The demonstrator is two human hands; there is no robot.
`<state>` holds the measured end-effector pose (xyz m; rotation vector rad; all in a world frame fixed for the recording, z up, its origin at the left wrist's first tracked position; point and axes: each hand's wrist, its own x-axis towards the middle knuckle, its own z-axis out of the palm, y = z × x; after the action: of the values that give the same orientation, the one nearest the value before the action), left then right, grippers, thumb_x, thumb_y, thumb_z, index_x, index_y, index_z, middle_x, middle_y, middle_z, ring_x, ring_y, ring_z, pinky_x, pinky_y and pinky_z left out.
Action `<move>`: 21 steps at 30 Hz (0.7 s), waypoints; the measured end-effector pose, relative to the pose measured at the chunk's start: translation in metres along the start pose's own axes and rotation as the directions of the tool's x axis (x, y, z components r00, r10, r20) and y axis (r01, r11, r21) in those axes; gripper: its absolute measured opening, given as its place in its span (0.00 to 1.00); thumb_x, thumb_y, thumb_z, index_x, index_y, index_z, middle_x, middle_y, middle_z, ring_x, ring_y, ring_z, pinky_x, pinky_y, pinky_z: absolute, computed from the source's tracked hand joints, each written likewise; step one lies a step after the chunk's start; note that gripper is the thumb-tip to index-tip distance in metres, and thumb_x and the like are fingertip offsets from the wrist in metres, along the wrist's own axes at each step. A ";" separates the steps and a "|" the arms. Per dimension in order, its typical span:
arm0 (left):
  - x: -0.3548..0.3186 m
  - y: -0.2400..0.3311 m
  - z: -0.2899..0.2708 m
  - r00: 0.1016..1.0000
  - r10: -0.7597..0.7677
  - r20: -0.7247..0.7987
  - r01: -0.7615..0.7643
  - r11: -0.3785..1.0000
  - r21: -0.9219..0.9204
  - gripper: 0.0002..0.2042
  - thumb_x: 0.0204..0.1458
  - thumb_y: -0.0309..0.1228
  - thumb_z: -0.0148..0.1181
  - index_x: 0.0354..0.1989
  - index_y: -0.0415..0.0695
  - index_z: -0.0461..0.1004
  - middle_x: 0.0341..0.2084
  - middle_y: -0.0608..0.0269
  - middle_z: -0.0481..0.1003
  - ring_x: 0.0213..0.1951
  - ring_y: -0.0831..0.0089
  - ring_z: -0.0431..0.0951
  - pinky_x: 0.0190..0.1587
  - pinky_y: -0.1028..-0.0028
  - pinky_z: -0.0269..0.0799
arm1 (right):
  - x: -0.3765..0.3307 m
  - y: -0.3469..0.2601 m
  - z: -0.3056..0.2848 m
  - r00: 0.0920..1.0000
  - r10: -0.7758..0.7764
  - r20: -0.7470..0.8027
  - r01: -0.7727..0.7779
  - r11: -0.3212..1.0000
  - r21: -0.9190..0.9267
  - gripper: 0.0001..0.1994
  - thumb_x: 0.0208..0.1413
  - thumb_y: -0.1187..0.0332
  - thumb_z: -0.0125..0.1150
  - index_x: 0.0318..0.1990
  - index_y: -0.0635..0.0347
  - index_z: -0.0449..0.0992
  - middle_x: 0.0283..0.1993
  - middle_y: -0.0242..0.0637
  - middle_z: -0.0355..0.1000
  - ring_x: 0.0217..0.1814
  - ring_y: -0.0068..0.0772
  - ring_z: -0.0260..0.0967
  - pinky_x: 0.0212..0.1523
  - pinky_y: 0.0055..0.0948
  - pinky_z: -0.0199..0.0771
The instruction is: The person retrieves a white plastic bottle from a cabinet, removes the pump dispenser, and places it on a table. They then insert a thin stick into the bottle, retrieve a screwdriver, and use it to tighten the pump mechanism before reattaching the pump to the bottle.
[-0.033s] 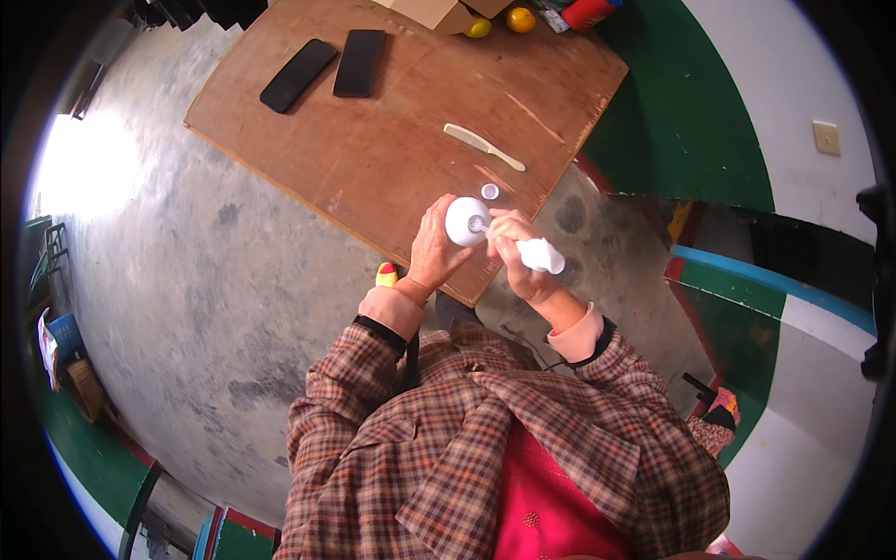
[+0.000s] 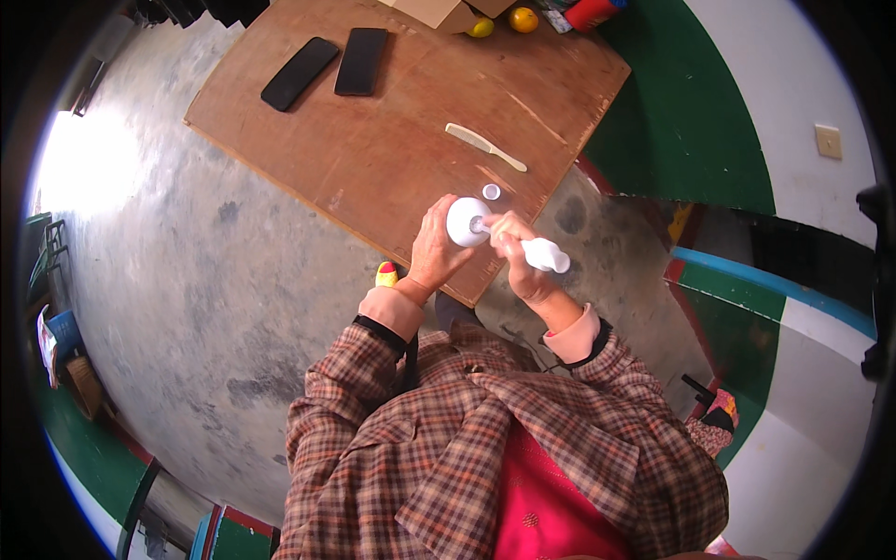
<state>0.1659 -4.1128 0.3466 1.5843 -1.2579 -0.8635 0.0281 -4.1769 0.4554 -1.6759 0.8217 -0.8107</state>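
My left hand [image 2: 435, 247] is wrapped around the side of a rounded white bottle [image 2: 459, 222]. Its grey mouth is turned toward my right hand, over the table's near corner. My right hand [image 2: 519, 254] is closed on a white pump head [image 2: 546, 255] whose wide end sticks out past the fingers. A thin pale stem [image 2: 482, 224] runs from these fingers to the bottle's mouth; how far inside it reaches cannot be seen. Just beyond the bottle, a small white cap [image 2: 491, 191] lies on the wooden table [image 2: 373, 168].
A cream comb [image 2: 485, 147] lies beyond the cap. Two black phones [image 2: 361, 62] rest at the far left of the table. A cardboard box [image 2: 434, 11], yellow fruit [image 2: 523, 20] and a red container [image 2: 595, 11] stand at the far edge. Green-and-white walls rise at right.
The pump head has shifted very slightly to the right in my right hand. My left hand and the bottle look nearly unchanged.
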 end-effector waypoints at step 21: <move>-0.002 0.005 0.008 0.995 0.046 -0.091 -0.040 0.997 0.062 0.40 0.40 0.36 0.73 0.62 0.44 0.59 0.57 0.49 0.67 0.58 0.49 0.70 0.55 0.58 0.72 | 0.006 0.021 0.024 0.987 -0.127 -0.101 0.099 0.964 -0.246 0.19 0.62 0.67 0.47 0.18 0.62 0.65 0.18 0.36 0.66 0.21 0.33 0.66 0.29 0.30 0.66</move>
<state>0.1567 -4.1128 0.3488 1.6205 -1.2579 -0.7229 0.0491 -4.1742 0.4301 -1.9178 0.9413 -0.9241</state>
